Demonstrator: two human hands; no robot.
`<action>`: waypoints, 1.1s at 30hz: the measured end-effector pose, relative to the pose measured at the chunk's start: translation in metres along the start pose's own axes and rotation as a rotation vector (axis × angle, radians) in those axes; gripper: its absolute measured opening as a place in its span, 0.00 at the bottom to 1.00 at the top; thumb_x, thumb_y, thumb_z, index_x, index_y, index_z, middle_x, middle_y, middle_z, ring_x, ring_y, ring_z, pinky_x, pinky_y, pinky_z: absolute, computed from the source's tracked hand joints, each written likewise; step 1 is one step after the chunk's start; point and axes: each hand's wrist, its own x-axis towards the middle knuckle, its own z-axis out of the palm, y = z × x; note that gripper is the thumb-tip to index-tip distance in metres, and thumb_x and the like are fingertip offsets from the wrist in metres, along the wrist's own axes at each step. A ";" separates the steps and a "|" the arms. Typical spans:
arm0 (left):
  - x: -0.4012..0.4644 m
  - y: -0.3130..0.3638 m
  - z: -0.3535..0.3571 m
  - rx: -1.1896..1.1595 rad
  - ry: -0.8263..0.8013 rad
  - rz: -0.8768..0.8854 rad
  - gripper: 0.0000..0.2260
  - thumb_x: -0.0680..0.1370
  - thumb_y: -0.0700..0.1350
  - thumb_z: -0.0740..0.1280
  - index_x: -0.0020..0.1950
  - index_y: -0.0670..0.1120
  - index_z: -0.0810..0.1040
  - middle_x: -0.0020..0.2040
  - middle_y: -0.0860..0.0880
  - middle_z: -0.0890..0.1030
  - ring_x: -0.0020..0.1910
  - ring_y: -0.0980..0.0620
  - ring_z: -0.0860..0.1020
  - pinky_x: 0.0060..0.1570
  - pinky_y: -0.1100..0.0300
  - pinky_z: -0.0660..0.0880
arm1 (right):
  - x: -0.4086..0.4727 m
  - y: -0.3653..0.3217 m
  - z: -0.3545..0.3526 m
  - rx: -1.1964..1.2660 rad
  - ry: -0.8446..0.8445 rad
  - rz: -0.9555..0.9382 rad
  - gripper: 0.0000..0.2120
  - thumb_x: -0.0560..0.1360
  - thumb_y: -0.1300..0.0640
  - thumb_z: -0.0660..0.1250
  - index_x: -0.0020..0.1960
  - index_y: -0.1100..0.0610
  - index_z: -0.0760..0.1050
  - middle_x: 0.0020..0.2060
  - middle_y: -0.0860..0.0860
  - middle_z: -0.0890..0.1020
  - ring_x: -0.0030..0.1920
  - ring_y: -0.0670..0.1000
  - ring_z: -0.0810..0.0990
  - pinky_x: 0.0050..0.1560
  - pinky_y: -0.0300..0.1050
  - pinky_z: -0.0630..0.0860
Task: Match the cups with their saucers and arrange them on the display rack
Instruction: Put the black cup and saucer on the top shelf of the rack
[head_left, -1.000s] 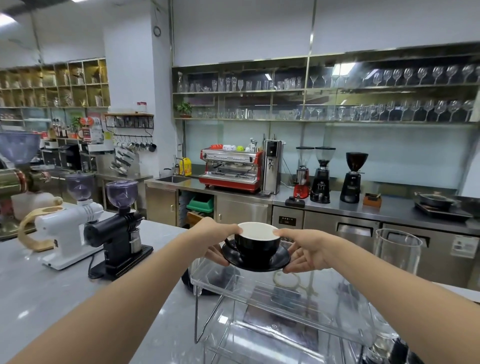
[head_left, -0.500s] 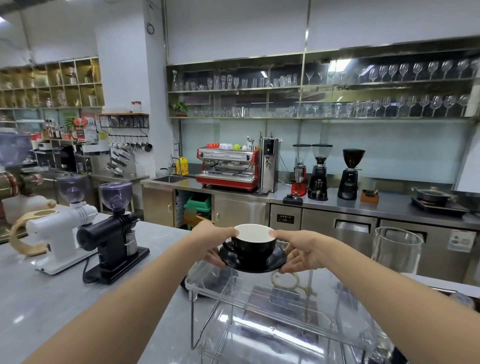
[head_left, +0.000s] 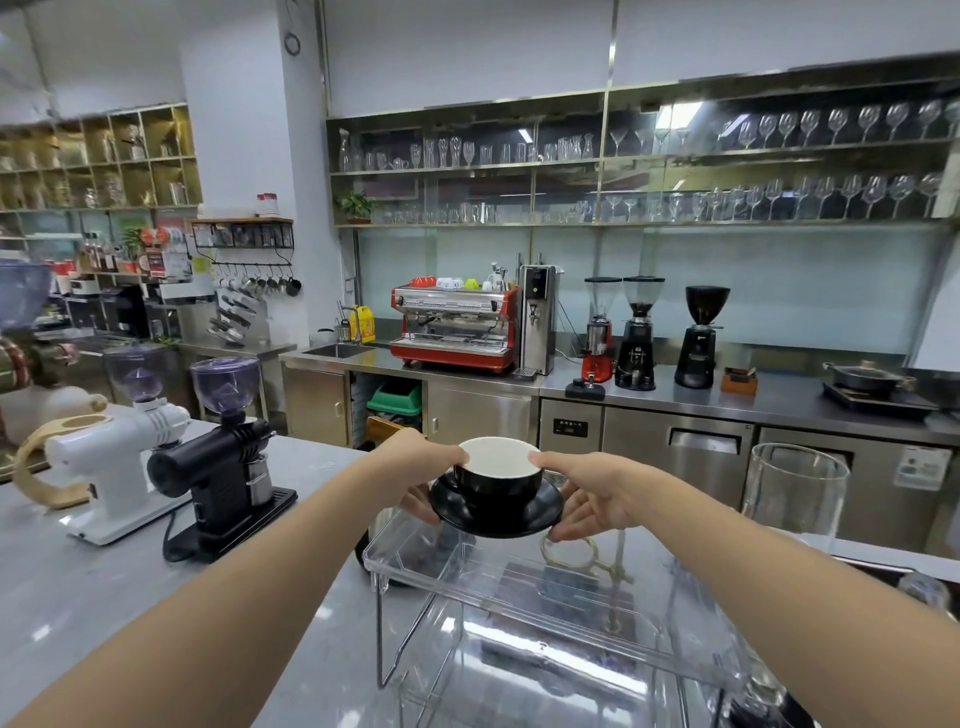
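Black cup on its black saucer, gripped by both hands over the top tier of the clear display rack

The black cup (head_left: 497, 486), white inside and showing nothing in it, is sitting on the black saucer (head_left: 496, 512); the left hand (head_left: 423, 475) and right hand (head_left: 592, 488) are each clasping the saucer's edge, thumbs resting on the cup's rim, just above the back edge of the clear display rack (head_left: 545, 608). A tall clear glass vessel (head_left: 792, 493) is standing to the right, 2 grinders, 1 black (head_left: 223, 457) and 1 white (head_left: 119, 457), to the left on the grey counter (head_left: 78, 597). No lettering is sharp enough to read
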 end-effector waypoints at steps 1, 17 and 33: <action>0.000 -0.001 0.000 0.005 0.004 0.008 0.17 0.79 0.47 0.70 0.58 0.42 0.67 0.42 0.42 0.78 0.38 0.43 0.84 0.43 0.46 0.85 | 0.000 0.000 0.000 -0.002 -0.001 0.000 0.29 0.75 0.40 0.69 0.59 0.65 0.69 0.47 0.66 0.82 0.42 0.61 0.87 0.43 0.50 0.85; 0.000 -0.004 -0.001 0.135 0.161 0.100 0.15 0.78 0.54 0.70 0.42 0.44 0.72 0.40 0.44 0.81 0.35 0.47 0.84 0.34 0.56 0.84 | -0.018 0.000 -0.005 -0.119 0.166 -0.080 0.35 0.74 0.37 0.68 0.61 0.68 0.72 0.45 0.66 0.83 0.37 0.60 0.87 0.39 0.49 0.85; -0.063 0.043 0.054 0.478 0.328 0.789 0.20 0.79 0.60 0.64 0.60 0.46 0.80 0.55 0.51 0.84 0.53 0.51 0.81 0.55 0.52 0.79 | -0.087 0.021 -0.048 -0.820 0.595 -0.595 0.21 0.75 0.40 0.65 0.60 0.53 0.76 0.55 0.48 0.81 0.53 0.50 0.78 0.54 0.50 0.77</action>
